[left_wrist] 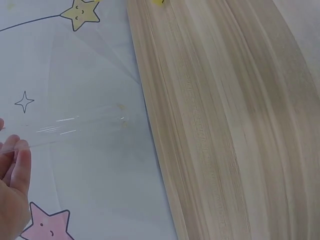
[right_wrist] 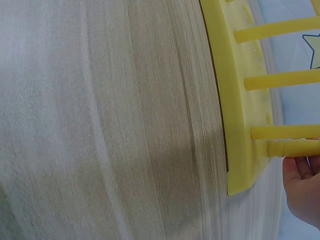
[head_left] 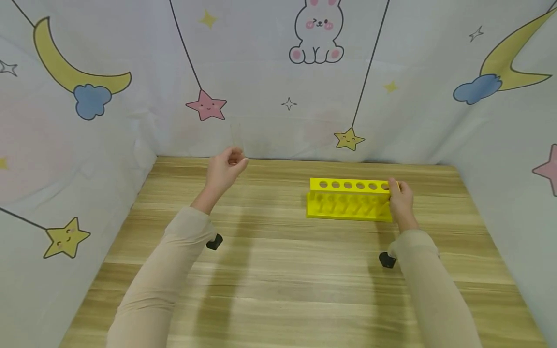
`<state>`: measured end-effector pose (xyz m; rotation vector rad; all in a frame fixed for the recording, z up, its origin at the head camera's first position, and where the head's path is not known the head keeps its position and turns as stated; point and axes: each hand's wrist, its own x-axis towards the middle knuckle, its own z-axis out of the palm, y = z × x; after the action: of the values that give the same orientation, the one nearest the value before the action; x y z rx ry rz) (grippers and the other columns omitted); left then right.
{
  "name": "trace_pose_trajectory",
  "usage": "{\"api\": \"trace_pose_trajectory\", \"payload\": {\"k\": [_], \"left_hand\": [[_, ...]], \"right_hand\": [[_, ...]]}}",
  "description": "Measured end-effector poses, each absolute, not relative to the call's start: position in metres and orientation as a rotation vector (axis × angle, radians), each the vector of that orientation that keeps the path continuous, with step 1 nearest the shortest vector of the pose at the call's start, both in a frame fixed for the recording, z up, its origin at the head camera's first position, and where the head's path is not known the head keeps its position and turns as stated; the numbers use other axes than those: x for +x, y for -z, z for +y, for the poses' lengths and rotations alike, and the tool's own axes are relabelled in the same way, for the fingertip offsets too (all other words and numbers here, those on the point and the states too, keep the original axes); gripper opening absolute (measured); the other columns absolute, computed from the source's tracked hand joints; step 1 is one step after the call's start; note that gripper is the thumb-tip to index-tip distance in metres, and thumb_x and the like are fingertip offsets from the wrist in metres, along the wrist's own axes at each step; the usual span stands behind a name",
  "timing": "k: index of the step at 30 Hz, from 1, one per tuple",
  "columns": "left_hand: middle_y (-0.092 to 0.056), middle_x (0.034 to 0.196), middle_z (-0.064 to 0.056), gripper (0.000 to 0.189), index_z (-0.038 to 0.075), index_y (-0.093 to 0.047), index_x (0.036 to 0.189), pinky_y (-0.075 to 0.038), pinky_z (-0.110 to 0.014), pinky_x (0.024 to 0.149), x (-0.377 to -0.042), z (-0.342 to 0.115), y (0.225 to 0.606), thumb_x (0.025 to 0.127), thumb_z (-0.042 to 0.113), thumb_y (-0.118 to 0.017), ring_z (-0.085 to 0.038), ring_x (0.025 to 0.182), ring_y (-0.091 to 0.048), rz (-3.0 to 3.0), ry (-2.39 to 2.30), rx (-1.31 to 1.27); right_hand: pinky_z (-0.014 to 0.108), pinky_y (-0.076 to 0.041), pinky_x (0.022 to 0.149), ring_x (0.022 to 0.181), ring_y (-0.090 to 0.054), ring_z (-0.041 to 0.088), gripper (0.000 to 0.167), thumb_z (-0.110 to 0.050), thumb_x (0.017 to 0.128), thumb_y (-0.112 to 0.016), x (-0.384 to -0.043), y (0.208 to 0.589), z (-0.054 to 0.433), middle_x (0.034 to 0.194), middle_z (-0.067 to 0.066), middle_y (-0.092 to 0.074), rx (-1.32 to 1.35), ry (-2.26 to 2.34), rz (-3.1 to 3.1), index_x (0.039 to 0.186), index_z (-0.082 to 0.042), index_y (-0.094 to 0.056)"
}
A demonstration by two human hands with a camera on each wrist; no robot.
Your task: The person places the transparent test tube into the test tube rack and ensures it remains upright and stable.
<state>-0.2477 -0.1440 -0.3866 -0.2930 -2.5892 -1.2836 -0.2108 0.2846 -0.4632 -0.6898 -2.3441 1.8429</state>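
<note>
My left hand (head_left: 224, 169) pinches a clear test tube (head_left: 236, 135) between thumb and fingers, raised near the back of the table. The transparent tube is faint in the head view; the left wrist view shows a length of it (left_wrist: 85, 125) reaching out from the fingertips. A yellow test tube rack (head_left: 348, 217) stands upright on the table, a row of round holes along its top and pegs on its base. At the rack's right end, my right hand (head_left: 402, 203) grips it, and in the right wrist view the fingers are at the end post (right_wrist: 295, 148).
The wood-grain table (head_left: 278, 290) is bordered by a white curtain (head_left: 261, 63) printed with stars, moons and a rabbit at the back and both sides. A black device sits under each wrist.
</note>
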Motion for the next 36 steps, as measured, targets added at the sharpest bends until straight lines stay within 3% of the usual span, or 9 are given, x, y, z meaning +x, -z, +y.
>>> {"api": "trace_pose_trajectory", "payload": {"k": [13, 20, 36], "left_hand": [[-0.064, 0.096, -0.011, 0.032, 0.003, -0.057, 0.107, -0.051, -0.029, 0.082, -0.245, -0.131, 0.374, 0.084, 0.024, -0.059, -0.02, 0.091, -0.06, -2.649, 1.286, -0.304], [-0.064, 0.093, -0.011, 0.029, 0.002, -0.057, 0.104, -0.051, -0.028, 0.08, -0.244, -0.118, 0.37, 0.083, 0.021, -0.06, -0.02, 0.087, -0.061, -2.644, 1.298, -0.376], [-0.065, 0.086, -0.008, 0.019, 0.005, -0.058, 0.096, -0.053, -0.026, 0.072, -0.238, -0.089, 0.373, 0.083, 0.018, -0.059, -0.017, 0.079, -0.062, -2.618, 1.28, -0.527]], "right_hand": [[0.012, -0.037, 0.058, 0.07, -0.039, 0.005, 0.037, -0.046, 0.09, -0.036, -0.213, 0.467, 0.287, 0.088, -0.004, -0.047, -0.703, -1.797, -2.375, 0.097, -0.011, -0.047], [0.012, -0.037, 0.059, 0.07, -0.039, 0.005, 0.034, -0.047, 0.09, -0.036, -0.214, 0.468, 0.287, 0.085, -0.008, -0.047, -0.7, -1.783, -2.38, 0.094, -0.015, -0.047], [0.012, -0.036, 0.056, 0.067, -0.038, 0.006, 0.04, -0.046, 0.09, -0.036, -0.213, 0.467, 0.287, 0.086, -0.006, -0.046, -0.704, -1.781, -2.387, 0.096, -0.009, -0.048]]}}
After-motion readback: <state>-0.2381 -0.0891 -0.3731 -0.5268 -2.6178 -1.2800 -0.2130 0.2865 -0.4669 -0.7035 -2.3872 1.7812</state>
